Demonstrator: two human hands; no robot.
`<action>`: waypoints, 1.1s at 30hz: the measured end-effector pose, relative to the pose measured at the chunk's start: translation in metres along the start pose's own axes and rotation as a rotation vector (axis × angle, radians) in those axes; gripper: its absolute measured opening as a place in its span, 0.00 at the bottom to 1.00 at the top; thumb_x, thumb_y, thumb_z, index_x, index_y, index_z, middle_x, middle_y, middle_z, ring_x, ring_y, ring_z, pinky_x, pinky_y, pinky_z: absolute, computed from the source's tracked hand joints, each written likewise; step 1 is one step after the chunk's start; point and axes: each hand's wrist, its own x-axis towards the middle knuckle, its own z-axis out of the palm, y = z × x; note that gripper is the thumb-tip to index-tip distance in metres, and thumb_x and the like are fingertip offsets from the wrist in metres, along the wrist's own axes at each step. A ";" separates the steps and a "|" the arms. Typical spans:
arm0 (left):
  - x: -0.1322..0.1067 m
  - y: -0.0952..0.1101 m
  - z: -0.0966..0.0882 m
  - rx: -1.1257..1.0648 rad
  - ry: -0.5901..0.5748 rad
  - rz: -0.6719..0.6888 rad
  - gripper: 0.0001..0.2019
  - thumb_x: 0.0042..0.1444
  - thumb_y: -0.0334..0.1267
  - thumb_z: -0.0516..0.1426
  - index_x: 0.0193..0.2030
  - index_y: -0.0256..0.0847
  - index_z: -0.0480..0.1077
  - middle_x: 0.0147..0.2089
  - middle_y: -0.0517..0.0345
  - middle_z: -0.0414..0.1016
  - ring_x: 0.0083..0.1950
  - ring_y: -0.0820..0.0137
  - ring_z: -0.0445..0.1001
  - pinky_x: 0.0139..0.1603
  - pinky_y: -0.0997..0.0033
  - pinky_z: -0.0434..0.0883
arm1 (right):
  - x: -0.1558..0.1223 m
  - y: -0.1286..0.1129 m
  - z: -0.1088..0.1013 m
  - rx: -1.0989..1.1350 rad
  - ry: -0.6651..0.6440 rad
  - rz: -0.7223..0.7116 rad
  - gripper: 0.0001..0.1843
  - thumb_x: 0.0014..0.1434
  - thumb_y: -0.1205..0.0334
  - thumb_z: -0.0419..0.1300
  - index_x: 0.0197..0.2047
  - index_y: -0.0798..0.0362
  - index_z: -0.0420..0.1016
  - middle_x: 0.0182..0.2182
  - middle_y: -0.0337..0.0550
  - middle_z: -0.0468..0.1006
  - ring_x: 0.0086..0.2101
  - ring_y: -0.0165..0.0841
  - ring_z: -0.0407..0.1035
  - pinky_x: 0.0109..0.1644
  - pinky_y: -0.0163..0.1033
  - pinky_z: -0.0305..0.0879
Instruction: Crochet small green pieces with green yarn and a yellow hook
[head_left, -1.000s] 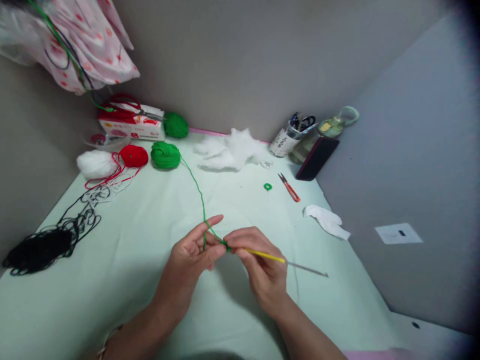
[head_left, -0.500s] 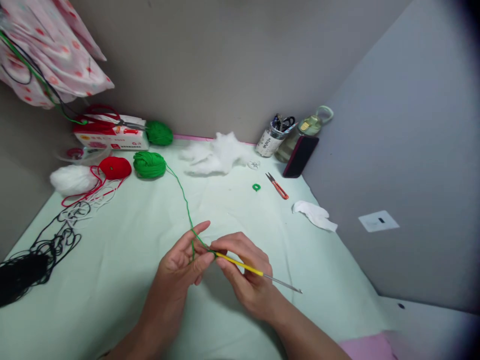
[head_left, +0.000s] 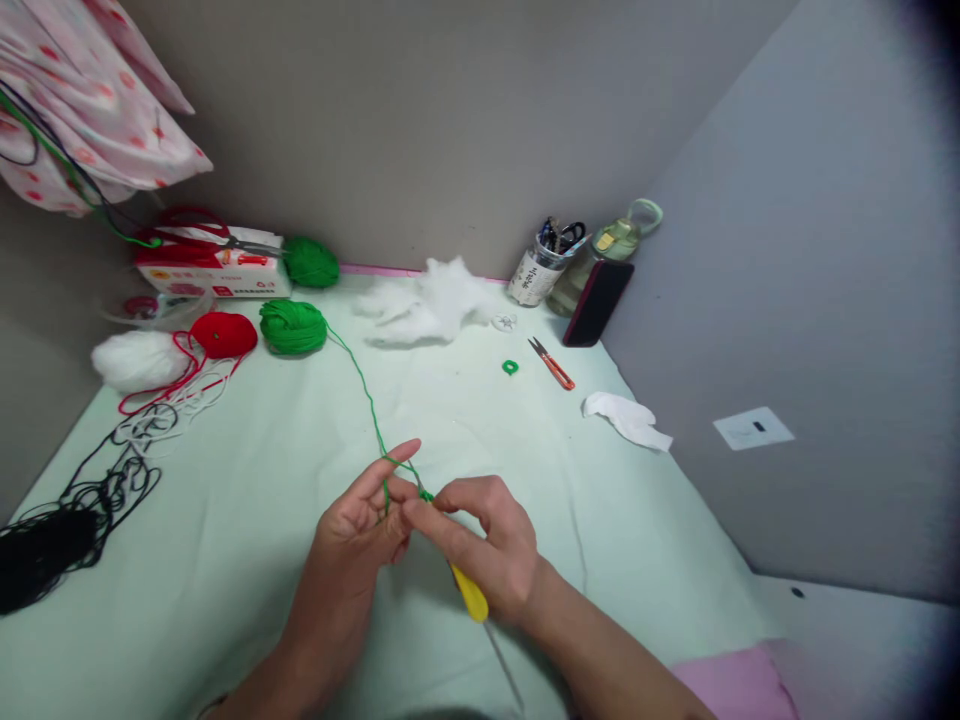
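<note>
My left hand is closed on green yarn, with the strand running over its raised index finger. A small bit of green crochet work shows at the fingertips, partly hidden by the fingers. My right hand grips a crochet hook with a flat yellow handle; its thin metal end points down toward my body, and its other tip is up at the yarn. Both hands touch at the fingers. The strand leads back to a green yarn ball.
At the back lie white stuffing, a small green ring, orange thread snips, a pen cup and a phone. Crumpled tissue is at right. Red yarn, white yarn and tangled black yarn lie at left.
The hook has swung from pointing right to pointing down toward me, showing its handle's broad face. My right thumb has moved left against the left fingers. The view has shifted slightly.
</note>
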 end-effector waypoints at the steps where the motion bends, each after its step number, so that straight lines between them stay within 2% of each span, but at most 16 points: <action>1: 0.000 0.000 0.001 -0.025 -0.017 -0.024 0.31 0.52 0.44 0.69 0.63 0.43 0.71 0.31 0.66 0.64 0.27 0.80 0.55 0.27 0.79 0.56 | 0.000 -0.001 -0.001 0.000 -0.023 -0.017 0.21 0.65 0.73 0.59 0.59 0.52 0.77 0.38 0.47 0.79 0.39 0.36 0.75 0.44 0.39 0.78; 3: -0.001 0.002 0.002 -0.072 -0.057 -0.093 0.31 0.52 0.44 0.70 0.63 0.42 0.71 0.31 0.65 0.64 0.26 0.81 0.53 0.27 0.79 0.55 | 0.000 -0.002 -0.003 0.057 -0.035 0.026 0.20 0.64 0.72 0.61 0.58 0.49 0.78 0.40 0.47 0.79 0.41 0.36 0.76 0.45 0.39 0.78; 7: 0.001 0.004 0.002 -0.151 -0.126 -0.175 0.29 0.53 0.42 0.69 0.61 0.38 0.73 0.29 0.67 0.60 0.24 0.82 0.44 0.24 0.78 0.50 | 0.005 -0.003 -0.001 0.331 0.064 0.238 0.16 0.67 0.69 0.59 0.55 0.45 0.79 0.43 0.46 0.80 0.41 0.34 0.77 0.40 0.37 0.78; 10: 0.001 0.005 0.000 -0.150 -0.130 -0.136 0.28 0.55 0.40 0.68 0.62 0.39 0.72 0.26 0.70 0.56 0.24 0.81 0.43 0.24 0.78 0.49 | 0.008 -0.002 0.001 0.550 0.116 0.381 0.15 0.67 0.69 0.59 0.51 0.45 0.81 0.40 0.45 0.82 0.40 0.35 0.77 0.39 0.40 0.77; 14: 0.002 0.007 -0.001 -0.110 -0.075 -0.047 0.28 0.54 0.39 0.68 0.62 0.40 0.72 0.27 0.69 0.58 0.24 0.80 0.45 0.24 0.77 0.49 | 0.009 0.000 0.001 0.599 0.132 0.438 0.13 0.67 0.69 0.58 0.48 0.47 0.82 0.37 0.45 0.82 0.39 0.36 0.76 0.41 0.43 0.76; 17: 0.002 0.010 -0.002 -0.090 -0.045 -0.020 0.25 0.55 0.39 0.68 0.61 0.43 0.73 0.30 0.67 0.62 0.25 0.81 0.48 0.25 0.77 0.50 | 0.009 0.002 0.000 0.649 0.189 0.486 0.11 0.68 0.66 0.58 0.46 0.48 0.83 0.35 0.45 0.81 0.35 0.35 0.76 0.38 0.44 0.75; 21: 0.003 0.012 -0.004 -0.070 -0.034 -0.026 0.22 0.55 0.39 0.68 0.58 0.45 0.76 0.33 0.66 0.64 0.24 0.83 0.49 0.25 0.77 0.52 | 0.011 0.006 0.000 0.799 0.241 0.608 0.10 0.68 0.63 0.59 0.42 0.49 0.83 0.35 0.45 0.81 0.30 0.33 0.74 0.34 0.42 0.74; 24: 0.002 0.009 -0.004 -0.046 -0.031 -0.014 0.21 0.54 0.40 0.68 0.55 0.45 0.78 0.35 0.64 0.66 0.24 0.83 0.51 0.26 0.77 0.54 | 0.013 0.008 0.000 0.921 0.233 0.684 0.10 0.68 0.60 0.59 0.40 0.49 0.83 0.33 0.43 0.80 0.27 0.30 0.73 0.30 0.38 0.73; 27: 0.001 0.005 -0.003 0.033 -0.035 0.052 0.20 0.54 0.40 0.68 0.55 0.47 0.78 0.33 0.64 0.68 0.26 0.80 0.56 0.27 0.76 0.57 | 0.014 0.006 0.002 0.920 0.175 0.666 0.09 0.68 0.60 0.60 0.41 0.48 0.83 0.34 0.43 0.81 0.29 0.31 0.74 0.33 0.39 0.74; 30: 0.001 0.002 -0.002 0.101 -0.037 0.084 0.20 0.53 0.41 0.68 0.54 0.47 0.79 0.31 0.63 0.68 0.29 0.76 0.60 0.31 0.75 0.61 | 0.015 0.002 0.003 0.770 0.145 0.591 0.08 0.67 0.63 0.61 0.43 0.48 0.84 0.36 0.45 0.82 0.34 0.34 0.75 0.37 0.41 0.75; 33: 0.001 0.001 -0.001 0.097 -0.028 0.080 0.19 0.54 0.42 0.67 0.54 0.46 0.79 0.34 0.62 0.70 0.29 0.76 0.60 0.32 0.75 0.62 | 0.012 -0.001 0.003 0.635 0.111 0.536 0.09 0.67 0.66 0.60 0.44 0.48 0.83 0.37 0.45 0.82 0.35 0.34 0.76 0.38 0.42 0.76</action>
